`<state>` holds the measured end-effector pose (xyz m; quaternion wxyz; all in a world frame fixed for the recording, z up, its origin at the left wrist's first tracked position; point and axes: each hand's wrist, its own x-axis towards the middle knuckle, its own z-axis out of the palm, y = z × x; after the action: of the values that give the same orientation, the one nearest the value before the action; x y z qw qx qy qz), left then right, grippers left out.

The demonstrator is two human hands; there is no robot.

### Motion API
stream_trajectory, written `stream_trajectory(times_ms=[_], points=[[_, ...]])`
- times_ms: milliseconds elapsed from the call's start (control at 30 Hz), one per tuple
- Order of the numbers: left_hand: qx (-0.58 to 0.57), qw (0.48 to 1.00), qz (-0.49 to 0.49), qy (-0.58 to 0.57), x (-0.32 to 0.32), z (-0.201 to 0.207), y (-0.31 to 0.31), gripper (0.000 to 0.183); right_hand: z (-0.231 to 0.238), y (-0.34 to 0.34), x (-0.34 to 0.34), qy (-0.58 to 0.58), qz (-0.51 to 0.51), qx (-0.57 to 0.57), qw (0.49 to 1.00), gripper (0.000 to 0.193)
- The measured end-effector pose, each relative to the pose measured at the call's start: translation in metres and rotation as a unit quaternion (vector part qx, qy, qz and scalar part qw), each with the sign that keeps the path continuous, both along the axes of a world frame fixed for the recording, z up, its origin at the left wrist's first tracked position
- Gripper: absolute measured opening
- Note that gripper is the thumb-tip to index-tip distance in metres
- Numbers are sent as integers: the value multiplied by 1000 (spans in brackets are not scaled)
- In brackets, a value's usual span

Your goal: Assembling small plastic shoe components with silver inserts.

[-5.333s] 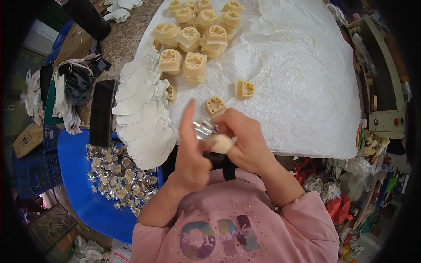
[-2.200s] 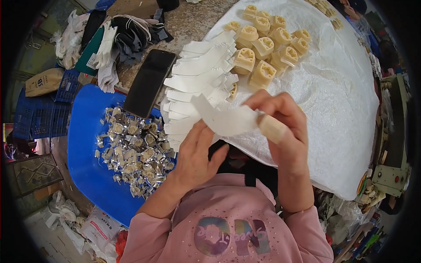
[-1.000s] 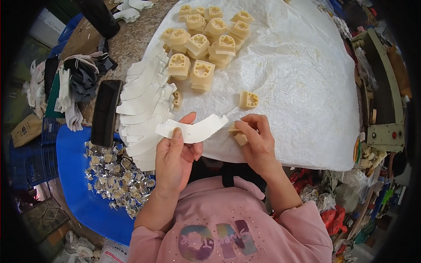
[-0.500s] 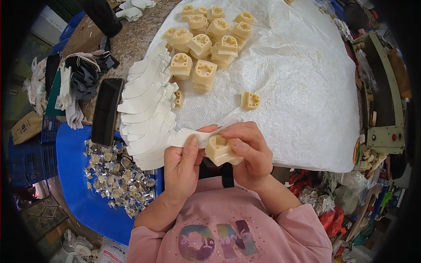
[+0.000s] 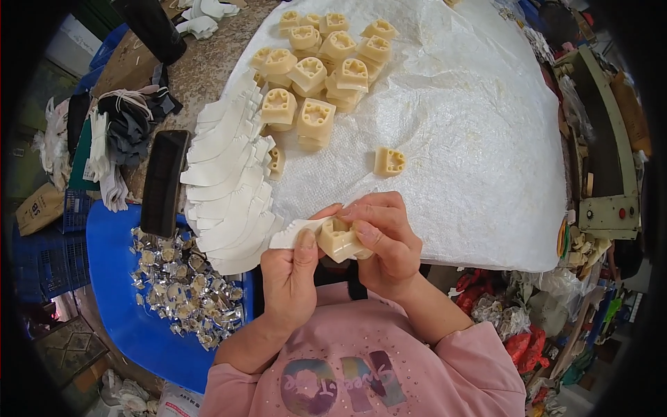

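Observation:
Between the thumb and fingers of my left hand [image 5: 288, 278] is a curved white strip [image 5: 290, 235] with a notched edge, its free end sticking out to the left. The strip lies against the far left side of a hollow cream-coloured block [image 5: 339, 242]. My right hand [image 5: 389, 243] grips that block, thumb on the near side and fingers over the far rim. How far the strip runs round the block is hidden by my fingers. Just left of my hands, similar white strips [image 5: 222, 184] lie overlapped in a long row.
Several cream blocks [image 5: 316, 115] are heaped on the white woven sheet [image 5: 472, 153]; a single block [image 5: 389, 162] lies apart. A black phone [image 5: 165, 182] is left of the strips. Below it, a blue bin [image 5: 118, 278] holds shiny metallic pieces [image 5: 187, 292]. A green metal frame [image 5: 608, 139] stands right.
The strip's free end has become shorter and its notched edge now shows, as my left hand and the block sit closer together. The whole view has shifted slightly.

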<state>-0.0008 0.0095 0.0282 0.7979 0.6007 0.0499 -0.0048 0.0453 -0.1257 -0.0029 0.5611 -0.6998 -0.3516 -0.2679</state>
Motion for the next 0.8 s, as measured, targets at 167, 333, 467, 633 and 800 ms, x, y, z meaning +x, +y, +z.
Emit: stream_trajectory(times_ms=[167, 333, 467, 633, 800], points=[[-53, 998, 4, -22, -1, -5, 0, 44, -2, 0, 4, -40, -76, -90, 992, 46], [98, 990, 0, -105, 4, -4, 11, 38, -1, -5, 9, -49, -82, -86, 992, 43], [216, 967, 85, -104, 3, -2, 15, 25, 26, -7, -1, -37, -105, -235, 966, 38], [263, 956, 77, -104, 1, -8, 12, 20, 39, -10, -2, 38, -56, -345, 936, 29], [334, 933, 39, -129, 3, -9, 11, 18, 33, -12, 2, 50, -23, -370, 927, 24]])
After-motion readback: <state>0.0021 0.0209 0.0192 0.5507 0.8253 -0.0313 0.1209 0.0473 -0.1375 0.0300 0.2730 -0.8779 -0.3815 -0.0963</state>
